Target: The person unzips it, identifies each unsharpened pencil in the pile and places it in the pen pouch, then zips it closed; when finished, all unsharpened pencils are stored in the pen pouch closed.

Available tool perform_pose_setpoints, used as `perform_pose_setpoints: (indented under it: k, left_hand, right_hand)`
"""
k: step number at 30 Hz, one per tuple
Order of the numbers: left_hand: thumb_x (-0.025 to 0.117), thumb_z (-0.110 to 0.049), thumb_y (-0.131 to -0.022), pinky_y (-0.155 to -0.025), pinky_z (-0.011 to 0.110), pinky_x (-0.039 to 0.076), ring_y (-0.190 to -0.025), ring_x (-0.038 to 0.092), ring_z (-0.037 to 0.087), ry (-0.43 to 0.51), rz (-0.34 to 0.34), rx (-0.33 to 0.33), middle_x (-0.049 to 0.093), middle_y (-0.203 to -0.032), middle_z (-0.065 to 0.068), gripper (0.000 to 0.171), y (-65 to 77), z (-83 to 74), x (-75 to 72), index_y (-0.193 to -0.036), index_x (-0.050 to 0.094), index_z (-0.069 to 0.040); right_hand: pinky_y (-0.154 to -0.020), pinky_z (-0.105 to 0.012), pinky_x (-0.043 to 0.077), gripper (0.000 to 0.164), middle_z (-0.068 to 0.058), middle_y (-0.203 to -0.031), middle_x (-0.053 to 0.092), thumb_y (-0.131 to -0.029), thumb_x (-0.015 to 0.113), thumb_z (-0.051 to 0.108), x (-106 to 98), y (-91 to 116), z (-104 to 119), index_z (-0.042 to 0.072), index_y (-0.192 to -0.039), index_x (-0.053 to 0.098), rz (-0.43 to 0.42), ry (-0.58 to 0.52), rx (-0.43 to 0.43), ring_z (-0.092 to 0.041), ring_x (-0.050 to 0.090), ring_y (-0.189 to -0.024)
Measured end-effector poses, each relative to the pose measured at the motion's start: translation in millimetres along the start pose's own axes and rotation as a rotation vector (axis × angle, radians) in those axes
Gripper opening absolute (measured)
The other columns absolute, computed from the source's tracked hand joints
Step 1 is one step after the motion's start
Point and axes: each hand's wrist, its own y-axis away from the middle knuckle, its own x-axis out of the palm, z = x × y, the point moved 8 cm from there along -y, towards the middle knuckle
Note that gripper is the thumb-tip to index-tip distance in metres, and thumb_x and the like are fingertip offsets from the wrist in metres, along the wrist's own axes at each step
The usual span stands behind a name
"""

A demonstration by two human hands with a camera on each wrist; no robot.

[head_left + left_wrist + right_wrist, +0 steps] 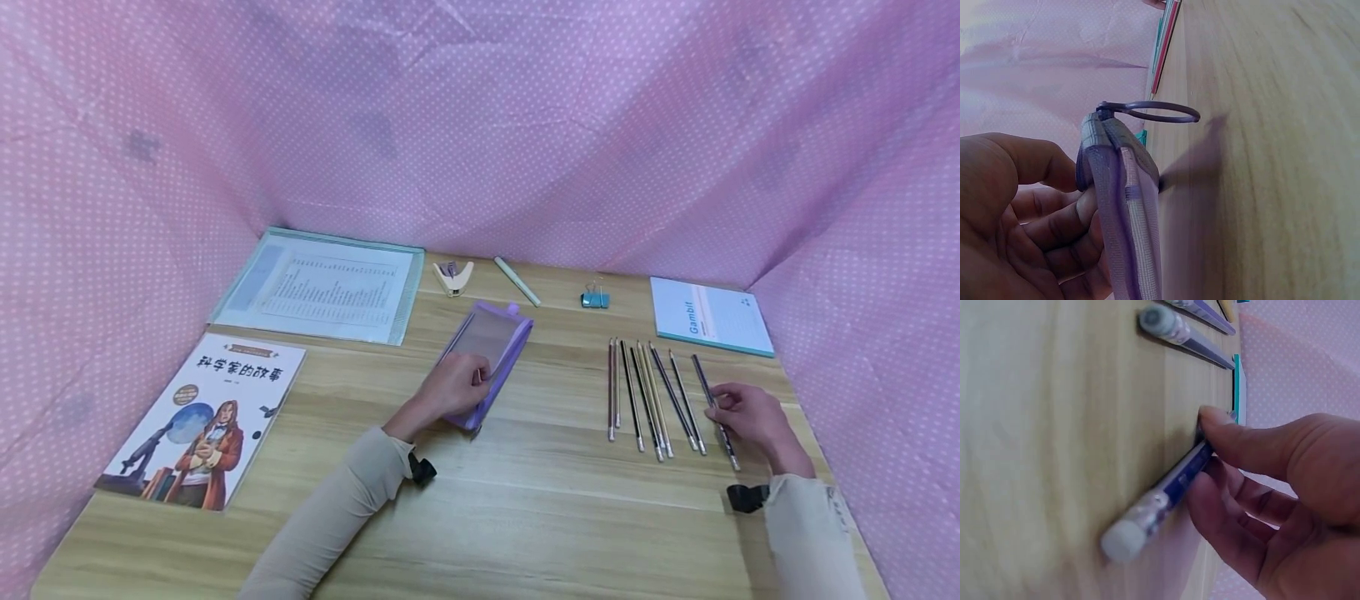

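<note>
My left hand grips the zip edge of a purple mesh pencil case that lies slanted on the table. In the left wrist view, thumb and fingers pinch the case's fabric, close to a ring-shaped zip pull. One slim pencil-like stick shows along the case's left side. Over at the right, my right hand pinches a dark blue pencil between thumb and fingers. Its white eraser end points toward me. Several more pencils lie in a loose row to its left.
Along the back are a document folder, a stapler-like cream tool, a pale green pen, a teal binder clip and a notebook. A picture-covered book lies left. Pink dotted cloth surrounds the table.
</note>
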Motion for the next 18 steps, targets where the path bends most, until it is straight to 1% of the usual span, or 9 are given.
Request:
perform_pose_setpoints:
  k: [4, 6, 10, 15, 18]
  left_hand:
    - [0.068, -0.008, -0.083, -0.053, 0.019, 0.044, -0.06, 0.055, 0.008, 0.001, -0.002, 0.004, 0.066, -0.07, 0.001, 0.01, -0.3, 0.4, 0.1, -0.073, 0.066, -0.01]
    - [0.068, -0.007, -0.083, -0.053, 0.019, 0.044, -0.06, 0.055, 0.009, 0.006, 0.0, 0.003, 0.067, -0.07, 0.002, 0.01, -0.4, 0.8, 0.3, -0.073, 0.066, -0.01]
    - [0.068, -0.007, -0.083, -0.053, 0.019, 0.044, -0.06, 0.055, 0.009, 0.014, 0.0, 0.005, 0.067, -0.07, 0.002, 0.009, -0.3, 0.8, 0.2, -0.074, 0.066, -0.009]
    - [0.067, -0.007, -0.083, -0.053, 0.019, 0.043, -0.059, 0.054, 0.008, 0.015, 0.0, 0.012, 0.067, -0.069, 0.001, 0.009, 0.0, -0.3, -0.9, -0.074, 0.067, -0.009]
    - [0.067, -0.007, -0.083, -0.052, 0.019, 0.043, -0.059, 0.054, 0.008, 0.016, -0.002, 0.011, 0.066, -0.069, 0.001, 0.009, 0.4, -0.5, -1.4, -0.074, 0.067, -0.009]
  right_hand:
    - [-0.054, -0.028, 0.054, 0.043, -0.029, -0.099, 0.067, -0.089, 0.067, 0.004, 3, 0, 1, -0.019, -0.123, 0.052, 0.049, -0.067, 0.019, -0.013, 0.063, -0.063]
    - [-0.053, -0.028, 0.055, 0.041, -0.026, -0.097, 0.067, -0.089, 0.066, 0.002, 4, -1, 0, -0.02, -0.121, 0.051, 0.068, -0.1, 0.027, -0.012, 0.062, -0.061]
    - [-0.055, -0.028, 0.057, 0.041, -0.013, -0.091, 0.066, -0.089, 0.064, 0.001, 5, -1, -3, -0.021, -0.121, 0.049, 0.096, -0.169, 0.043, -0.01, 0.062, -0.061]
    - [-0.063, -0.028, 0.06, 0.048, 0.001, -0.089, 0.064, -0.093, 0.06, 0.001, 3, 2, -7, -0.024, -0.129, 0.041, 0.138, -0.276, 0.068, -0.006, 0.063, -0.068]
    - [-0.067, -0.027, 0.061, 0.05, 0.006, -0.089, 0.065, -0.096, 0.057, 0.004, 2, 4, -11, -0.024, -0.133, 0.037, 0.157, -0.331, 0.085, -0.004, 0.065, -0.071]
